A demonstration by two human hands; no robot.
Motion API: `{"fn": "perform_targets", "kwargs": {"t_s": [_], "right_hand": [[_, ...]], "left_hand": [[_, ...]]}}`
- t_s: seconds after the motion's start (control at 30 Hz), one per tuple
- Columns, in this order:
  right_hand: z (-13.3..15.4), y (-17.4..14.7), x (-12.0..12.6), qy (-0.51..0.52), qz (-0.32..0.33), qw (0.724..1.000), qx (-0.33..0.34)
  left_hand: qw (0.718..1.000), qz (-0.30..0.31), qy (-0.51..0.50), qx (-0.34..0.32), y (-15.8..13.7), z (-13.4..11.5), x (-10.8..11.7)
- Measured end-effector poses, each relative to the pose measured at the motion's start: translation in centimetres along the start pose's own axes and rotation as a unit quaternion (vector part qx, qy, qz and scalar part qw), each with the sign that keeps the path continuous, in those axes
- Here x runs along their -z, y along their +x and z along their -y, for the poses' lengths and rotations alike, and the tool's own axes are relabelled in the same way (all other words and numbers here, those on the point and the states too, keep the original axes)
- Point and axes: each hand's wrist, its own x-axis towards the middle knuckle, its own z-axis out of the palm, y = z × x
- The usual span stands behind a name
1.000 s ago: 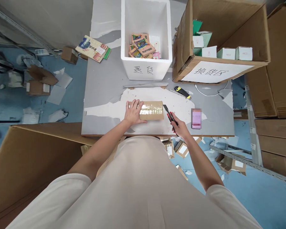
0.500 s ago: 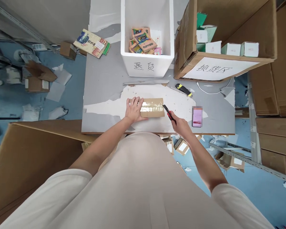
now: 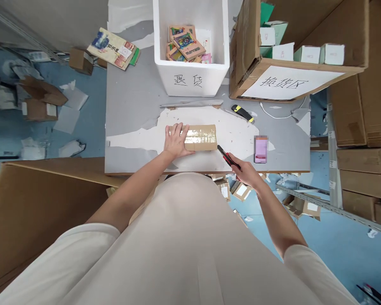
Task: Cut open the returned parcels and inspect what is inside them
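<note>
A small cardboard box (image 3: 203, 138) with shiny tape along its top lies on the worktable. My left hand (image 3: 175, 142) grips its left end, fingers over the top and thumb along the near side. In my right hand (image 3: 244, 168) is a black and red utility knife (image 3: 227, 156), its tip close to the box's near right corner; whether it touches the cardboard I cannot tell. Beyond the box rests a second utility knife (image 3: 243, 113), black and yellow. A phone (image 3: 260, 149) with a pink screen lies right of my right hand.
Behind stand a white foam bin (image 3: 190, 80) containing several small packs and a large carton (image 3: 247, 84) of pale green boxes. Books (image 3: 113, 48) lie at the table's (image 3: 130, 97) far left. A big open carton (image 3: 51, 199) stands at my left, stacked boxes (image 3: 362, 171) at right.
My right hand has drawn the utility knife from the middle of the box's right end toward its near corner. My left hand stays on the box. The whole view has shifted slightly.
</note>
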Motion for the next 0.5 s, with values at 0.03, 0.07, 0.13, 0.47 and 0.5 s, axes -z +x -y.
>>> {"fn": "perform_targets", "kwargs": {"t_s": [0.03, 0.07, 0.13, 0.47, 0.5], "right_hand": [[-0.6, -0.5, 0.0, 0.012, -0.024, 1.0, -0.006], [-1.0, -0.7, 0.0, 0.028, -0.061, 0.998, -0.009], [-1.7, -0.3, -0.4, 0.078, -0.143, 0.987, -0.011], [0.7, 7.6, -7.8, 0.406, -0.216, 0.887, -0.047], [0.7, 7.8, -8.2, 0.406, -0.21, 0.889, -0.038]], "left_hand": [[1.0, 0.0, 0.001, -0.002, 0.0, 0.0, 0.0], [1.0, 0.001, 0.003, -0.004, -0.1, 0.1, 0.0], [1.0, 0.005, 0.005, -0.01, -0.1, 0.2, 0.0], [0.988, -0.056, -0.131, 0.064, -0.6, 4.1, 1.8], [0.98, -0.062, -0.165, 0.093, -1.2, 4.7, 1.6]]}}
